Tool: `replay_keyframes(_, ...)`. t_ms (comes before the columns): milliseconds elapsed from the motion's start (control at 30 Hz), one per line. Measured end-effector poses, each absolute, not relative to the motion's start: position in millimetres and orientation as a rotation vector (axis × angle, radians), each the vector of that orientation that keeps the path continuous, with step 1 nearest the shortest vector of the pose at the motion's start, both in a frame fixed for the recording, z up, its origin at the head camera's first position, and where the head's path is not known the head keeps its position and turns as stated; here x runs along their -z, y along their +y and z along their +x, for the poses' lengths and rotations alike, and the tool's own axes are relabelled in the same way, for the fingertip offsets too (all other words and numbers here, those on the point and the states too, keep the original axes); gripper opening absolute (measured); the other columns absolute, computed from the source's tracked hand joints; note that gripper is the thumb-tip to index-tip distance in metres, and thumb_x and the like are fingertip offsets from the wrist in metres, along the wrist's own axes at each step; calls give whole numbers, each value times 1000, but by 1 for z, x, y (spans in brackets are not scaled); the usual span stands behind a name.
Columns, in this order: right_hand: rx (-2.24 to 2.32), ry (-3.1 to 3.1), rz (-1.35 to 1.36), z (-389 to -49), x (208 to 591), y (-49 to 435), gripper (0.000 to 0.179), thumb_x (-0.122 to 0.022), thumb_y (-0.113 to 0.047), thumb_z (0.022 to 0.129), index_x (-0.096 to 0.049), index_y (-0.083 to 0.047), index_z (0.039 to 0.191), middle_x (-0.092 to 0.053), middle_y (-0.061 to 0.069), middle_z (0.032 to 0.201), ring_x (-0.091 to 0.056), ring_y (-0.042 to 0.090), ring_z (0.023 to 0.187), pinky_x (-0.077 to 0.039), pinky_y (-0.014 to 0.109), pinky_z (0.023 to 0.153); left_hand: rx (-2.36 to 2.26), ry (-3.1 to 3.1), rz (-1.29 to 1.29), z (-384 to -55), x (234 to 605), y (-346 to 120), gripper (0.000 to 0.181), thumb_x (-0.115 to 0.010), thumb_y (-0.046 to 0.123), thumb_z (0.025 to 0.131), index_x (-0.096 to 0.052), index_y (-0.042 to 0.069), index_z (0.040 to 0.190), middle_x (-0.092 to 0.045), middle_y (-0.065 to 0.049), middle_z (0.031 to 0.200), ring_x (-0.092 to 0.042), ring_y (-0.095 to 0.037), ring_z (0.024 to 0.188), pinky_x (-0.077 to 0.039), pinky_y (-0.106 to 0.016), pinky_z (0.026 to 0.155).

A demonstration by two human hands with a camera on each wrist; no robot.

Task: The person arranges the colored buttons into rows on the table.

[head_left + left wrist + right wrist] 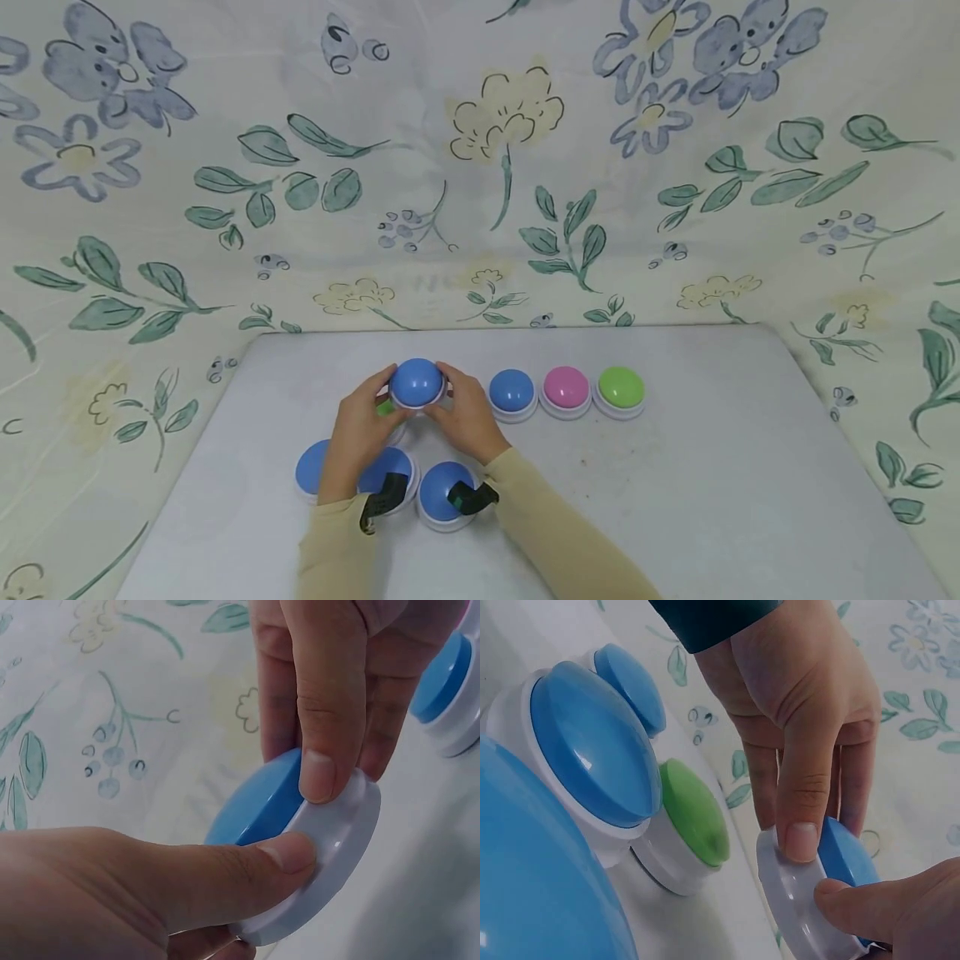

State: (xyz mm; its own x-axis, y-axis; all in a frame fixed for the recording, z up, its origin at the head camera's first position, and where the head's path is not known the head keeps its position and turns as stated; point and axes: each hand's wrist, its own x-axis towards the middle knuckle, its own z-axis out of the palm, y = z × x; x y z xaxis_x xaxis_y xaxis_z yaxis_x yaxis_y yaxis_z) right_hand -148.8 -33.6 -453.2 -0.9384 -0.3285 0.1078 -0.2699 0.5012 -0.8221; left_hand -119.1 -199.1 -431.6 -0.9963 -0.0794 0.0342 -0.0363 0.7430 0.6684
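Both hands hold one blue dome push button [417, 382] with a white base, raised over the white table. My left hand [358, 433] grips its left side, thumb pressed on the white rim. From the right, my right hand [468, 417] pinches the same rim, and its thumb [319, 769] lies near the left thumb [281, 851] in the left wrist view. Partly hidden behind the left hand is a green button [697, 814]. Closer to the person, beneath the wrists, are a blue button [311, 468], a second blue button [397, 462] and a third blue button [444, 483].
Right of the hands, a blue button [512, 390], a pink button [566, 387] and a green button [621, 387] stand side by side. The white table [712, 467] ends at the back against a flower-patterned cloth [420, 167].
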Motion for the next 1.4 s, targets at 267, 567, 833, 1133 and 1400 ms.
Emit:
replay_keyframes(267,1453,2678,-468,-149,461,-27,64,-74,-11,92,-45,-1,148,-54,18,144,-61,29,120,-55,33,99,1138,-2856,79,-120,439,-190,72,-78,5,87,-43,-2,149,-45,-25,150,-52,-44,130,-46,-52,107)
replay_keyframes(567,1574,2654,-441,-144,467,-20,62,-74,-8,90,-47,2,145,-55,20,142,-63,33,115,-56,41,97,1153,-2827,35,-121,447,-183,71,-80,3,84,-46,-4,146,-48,-26,148,-55,-43,127,-50,-49,103)
replay_keyframes(833,1596,2653,-391,-140,472,-16,62,-72,-8,92,-45,1,147,-52,19,146,-60,34,122,-53,44,102,1163,-2828,0,-123,450,-178,71,-80,3,83,-47,-5,145,-49,-26,147,-56,-43,127,-50,-49,103)
replay_keyframes(1133,1644,2678,-350,-133,477,-15,61,-71,-5,92,-45,3,146,-52,21,145,-57,35,126,-52,45,103,1161,-2825,-28,-124,456,-173,70,-80,2,83,-47,-6,144,-50,-26,146,-55,-42,128,-50,-47,103)
replay_keyframes(1400,1678,2710,-332,-129,481,-17,59,-69,-3,92,-45,6,145,-51,23,145,-53,37,131,-48,45,107,1143,-2832,-18,-125,459,-168,69,-80,2,83,-48,-6,144,-51,-26,145,-55,-41,128,-50,-46,103)
